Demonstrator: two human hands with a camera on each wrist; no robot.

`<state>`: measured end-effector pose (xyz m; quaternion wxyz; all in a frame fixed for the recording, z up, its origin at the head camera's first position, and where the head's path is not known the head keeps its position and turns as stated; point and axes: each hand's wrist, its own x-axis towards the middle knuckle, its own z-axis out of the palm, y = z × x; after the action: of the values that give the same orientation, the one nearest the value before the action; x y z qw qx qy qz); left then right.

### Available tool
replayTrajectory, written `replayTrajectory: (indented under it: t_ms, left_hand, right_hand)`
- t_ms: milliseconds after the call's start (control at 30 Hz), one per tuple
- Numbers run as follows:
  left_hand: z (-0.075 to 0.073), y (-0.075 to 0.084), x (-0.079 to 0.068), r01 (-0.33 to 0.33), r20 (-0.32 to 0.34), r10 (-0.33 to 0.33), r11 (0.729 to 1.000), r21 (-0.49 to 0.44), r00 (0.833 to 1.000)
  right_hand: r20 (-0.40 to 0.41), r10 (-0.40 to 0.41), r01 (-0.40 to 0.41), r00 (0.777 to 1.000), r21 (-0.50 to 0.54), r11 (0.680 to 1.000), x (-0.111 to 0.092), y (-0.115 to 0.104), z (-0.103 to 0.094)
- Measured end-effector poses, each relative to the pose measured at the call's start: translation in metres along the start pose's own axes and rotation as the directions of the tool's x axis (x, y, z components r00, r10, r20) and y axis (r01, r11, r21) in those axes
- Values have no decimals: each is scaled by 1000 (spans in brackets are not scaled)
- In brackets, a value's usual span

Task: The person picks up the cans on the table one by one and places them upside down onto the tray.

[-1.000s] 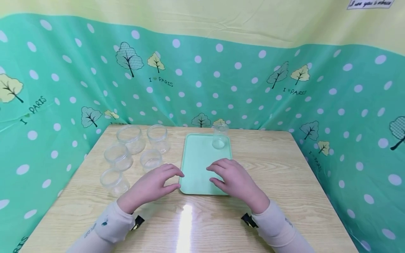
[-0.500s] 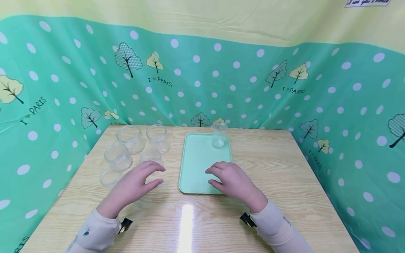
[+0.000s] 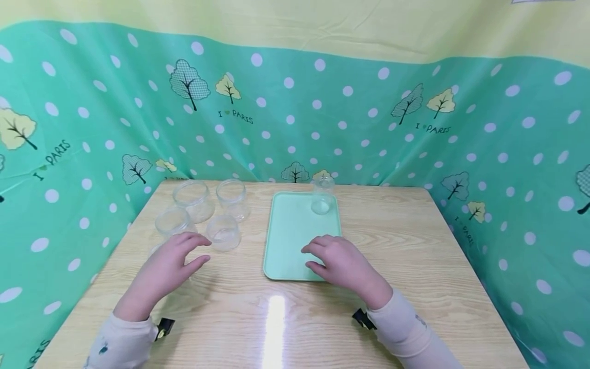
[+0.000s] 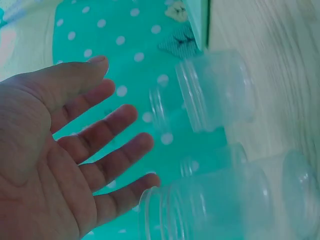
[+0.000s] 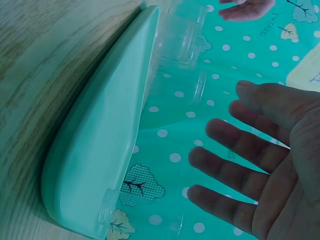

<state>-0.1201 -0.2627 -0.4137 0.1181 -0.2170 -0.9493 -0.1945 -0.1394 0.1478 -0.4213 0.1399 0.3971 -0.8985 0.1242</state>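
Note:
My left hand [image 3: 166, 266] hovers empty over the left group of clear jars, its fingers loosely bent and spread. Beneath it, the nearest jar is mostly hidden. Just beyond its fingertips stands a short clear jar [image 3: 223, 233]. In the left wrist view, a clear jar [image 4: 200, 212] overlaps the little finger. My right hand [image 3: 345, 266] is held over the near right part of a mint-green tray [image 3: 290, 236], with nothing in its relaxed fingers. A slim clear container [image 3: 322, 197] stands on the tray's far right corner.
Farther back on the left are a wide clear jar [image 3: 193, 202], a taller one [image 3: 232, 200] and another [image 3: 174, 221] nearer the left hand. A polka-dot cloth [image 3: 258, 128] encloses the back and sides of the wooden table [image 3: 396, 230].
My left hand has moved left and slightly nearer, from the tray's left edge to over the nearest jar. The right hand has stayed almost still over the tray.

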Motion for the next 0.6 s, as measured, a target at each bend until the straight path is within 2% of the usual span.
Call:
replayTrajectory:
  t_ms: [233, 433, 600]
  left_hand:
    - [-6, -9, -5, 22, -49, -23, 999, -32, 999]
    - [-15, -18, -10, 28, -32, -29, 999, -35, 999]
    - [-26, -28, -17, 69, -33, -69, 998, -8, 997]
  right_hand:
    - [23, 10, -10, 1000, -10, 1000, 0, 1, 0]
    - [30, 14, -14, 999, -14, 1000, 1, -1, 0]
    - [30, 12, -11, 999, -8, 1000, 1, -1, -1]
